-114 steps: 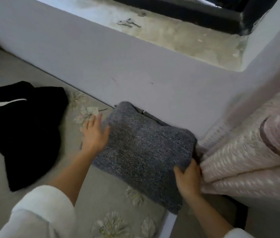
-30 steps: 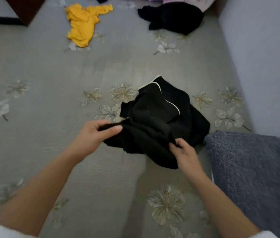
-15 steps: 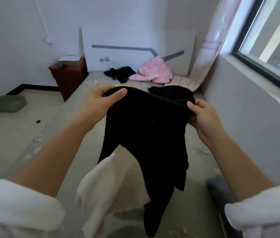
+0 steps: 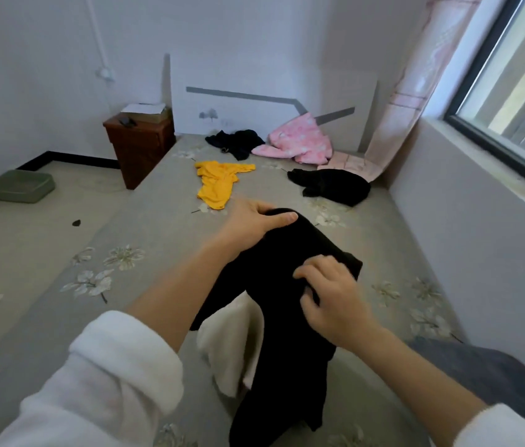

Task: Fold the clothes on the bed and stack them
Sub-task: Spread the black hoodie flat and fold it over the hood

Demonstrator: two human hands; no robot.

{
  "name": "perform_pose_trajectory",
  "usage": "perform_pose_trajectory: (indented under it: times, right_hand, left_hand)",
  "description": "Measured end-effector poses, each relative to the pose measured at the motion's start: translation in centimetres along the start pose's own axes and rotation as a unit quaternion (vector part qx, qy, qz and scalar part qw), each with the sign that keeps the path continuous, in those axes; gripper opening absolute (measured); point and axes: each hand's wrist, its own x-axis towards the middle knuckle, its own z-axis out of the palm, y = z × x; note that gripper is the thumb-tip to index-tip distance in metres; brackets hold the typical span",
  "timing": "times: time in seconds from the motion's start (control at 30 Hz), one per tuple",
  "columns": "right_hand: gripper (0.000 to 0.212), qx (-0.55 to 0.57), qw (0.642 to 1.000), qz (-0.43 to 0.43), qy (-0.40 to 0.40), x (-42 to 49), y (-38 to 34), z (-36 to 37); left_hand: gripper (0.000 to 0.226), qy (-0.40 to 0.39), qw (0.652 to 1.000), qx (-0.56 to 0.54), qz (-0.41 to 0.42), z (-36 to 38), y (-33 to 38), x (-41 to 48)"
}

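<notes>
Floral grey bed [image 4: 158, 253] carries five pieces: one yellow top [image 4: 217, 185], one pink garment [image 4: 296, 140], one far black heap [image 4: 238, 143], one nearer black heap [image 4: 332, 187], one folded grey knit [image 4: 480, 372] at near right. A sixth, the black garment [image 4: 293, 333], hangs above the bed, left hand [image 4: 254, 221] gripping its top, right hand [image 4: 329, 298] pinching its edge

The grey flower-printed bed [image 4: 145, 221] holds a crumpled yellow garment [image 4: 219, 183], a crumpled black garment [image 4: 335, 187] and a pink padded garment [image 4: 300, 141] upper centre, and a folded grey knit [image 4: 480, 372] lower right.

I note white walls [image 4: 29, 59], daylight through a dark-framed window [image 4: 512, 91] at right, pink curtain [image 4: 422, 91] beside it. Brown nightstand [image 4: 140, 146] stands against the bed [image 4: 164, 201], by a white headboard [image 4: 254, 75]. Green tray [image 4: 19, 187] lies on the pale floor [image 4: 29, 253].
</notes>
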Motion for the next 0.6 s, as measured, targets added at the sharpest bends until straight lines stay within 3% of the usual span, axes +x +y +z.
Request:
perform_pose_trajectory:
  times: [0.03, 0.1, 0.2, 0.3, 0.4, 0.5, 0.6]
  right_hand:
    - [0.043, -0.042, 0.994, -0.043, -0.088, -0.4, -0.6, 1.0]
    - [0.071, -0.139, 0.962, -0.045, -0.230, -0.7, -1.3, 2.9]
    - [0.086, -0.224, 0.941, -0.010, -0.255, -0.3, -1.4, 4.4]
    - [0.068, -0.256, 0.930, -0.004, -0.263, 0.4, -0.7, 4.2]
    - [0.053, -0.223, 0.939, 0.007, -0.263, 0.3, -0.7, 3.1]
    - [0.029, -0.200, 0.962, 0.027, -0.184, -0.5, 0.3, 1.7]
    - [0.016, -0.167, 0.972, 0.105, -0.131, -0.7, 2.1, 0.0]
  left_hand:
    - [0.013, -0.010, 1.000, 0.011, -0.004, 0.2, -0.2, 0.1]
    - [0.019, -0.039, 0.998, 0.036, -0.017, 0.5, -0.3, 0.3]
    - [0.026, -0.072, 0.995, 0.059, -0.026, 1.0, -0.1, 0.4]
    - [0.023, -0.077, 0.994, 0.068, -0.027, 1.2, 0.0, 0.7]
    - [0.022, -0.054, 0.998, 0.004, -0.031, 1.2, -0.4, 0.8]
    - [0.034, 0.022, 0.999, 0.032, -0.029, -0.1, -2.8, 0.6]
    - [0.032, 0.064, 0.992, 0.059, -0.087, -1.1, -7.8, -1.8]
